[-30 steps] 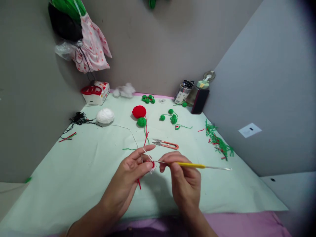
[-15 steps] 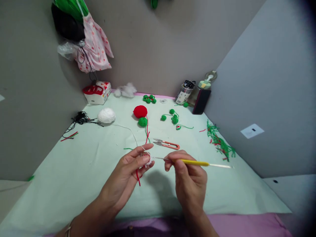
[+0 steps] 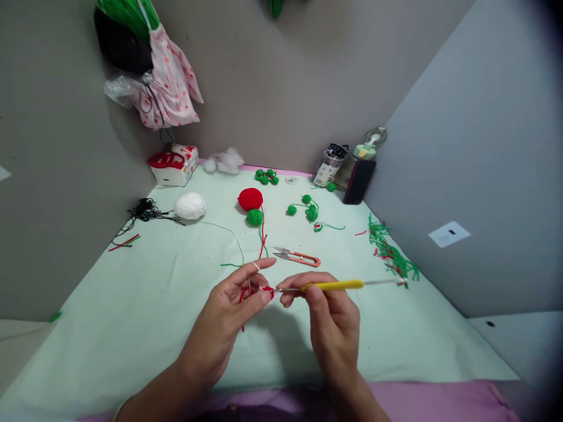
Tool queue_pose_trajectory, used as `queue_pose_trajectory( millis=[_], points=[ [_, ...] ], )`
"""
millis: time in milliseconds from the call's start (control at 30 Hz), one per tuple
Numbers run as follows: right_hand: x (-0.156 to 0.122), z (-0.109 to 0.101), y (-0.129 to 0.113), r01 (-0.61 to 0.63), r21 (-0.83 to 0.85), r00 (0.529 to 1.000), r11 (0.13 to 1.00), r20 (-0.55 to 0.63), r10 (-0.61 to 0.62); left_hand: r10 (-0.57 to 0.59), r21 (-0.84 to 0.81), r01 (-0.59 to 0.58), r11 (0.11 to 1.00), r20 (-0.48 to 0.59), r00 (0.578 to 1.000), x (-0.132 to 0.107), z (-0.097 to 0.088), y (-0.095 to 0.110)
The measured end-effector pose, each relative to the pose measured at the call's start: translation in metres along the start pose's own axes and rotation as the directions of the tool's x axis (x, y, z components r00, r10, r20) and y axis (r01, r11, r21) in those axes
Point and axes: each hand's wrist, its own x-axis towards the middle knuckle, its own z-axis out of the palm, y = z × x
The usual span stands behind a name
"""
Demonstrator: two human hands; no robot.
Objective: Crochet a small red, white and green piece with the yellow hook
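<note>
My left hand (image 3: 229, 302) pinches a small red-and-white crochet piece (image 3: 268, 291), with white yarn looped over its forefinger and a red tail hanging down. My right hand (image 3: 328, 310) grips a yellow-handled crochet hook (image 3: 336, 286), its tip stuck into the piece. The white strand runs back to a white yarn ball (image 3: 190, 206). A red yarn ball (image 3: 250, 198) and a green yarn ball (image 3: 254, 217) lie beyond the hands. Orange snips (image 3: 297, 257) rest just past my fingers.
Pale green cloth (image 3: 132, 293) covers the table. Small green crocheted balls (image 3: 309, 211) and green yarn scraps (image 3: 391, 252) lie at the right. A white-and-red box (image 3: 171, 165), stuffing (image 3: 224, 161), a jar (image 3: 328, 166), a dark case (image 3: 358, 180) line the back. Black cord (image 3: 141, 211) lies left.
My right hand has pushed the hook left again into the piece and tilted its handle up. The left forefinger has lifted the white strand. The red tail has shifted.
</note>
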Motion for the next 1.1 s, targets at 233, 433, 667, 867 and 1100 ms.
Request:
queue_pose_trajectory(
  millis=[233,433,667,867,1100],
  points=[
    [-0.008,0.002,0.005,0.526,-0.516,0.850,0.676,0.288,-0.441,0.027,-0.072,-0.029,0.997,-0.035,0.999,0.001,0.002,-0.008],
    [-0.005,0.003,0.005,0.260,-0.295,0.963,0.919,0.015,-0.268,-0.190,-0.345,0.200,0.917,0.064,0.980,0.005,-0.001,-0.004],
    [0.003,0.008,0.002,0.142,-0.132,0.990,0.981,0.031,-0.139,-0.015,-0.115,0.017,0.993,0.021,1.000,0.000,0.004,-0.006],
    [-0.008,0.001,0.004,0.417,-0.462,0.909,0.782,0.198,-0.368,-0.102,-0.241,0.115,0.964,0.063,0.993,0.005,0.002,-0.006],
    [0.003,0.001,0.000,0.081,-0.050,0.996,0.995,-0.037,-0.083,-0.105,-0.233,0.104,0.967,0.008,0.994,0.006,0.000,-0.006]
  ],
)
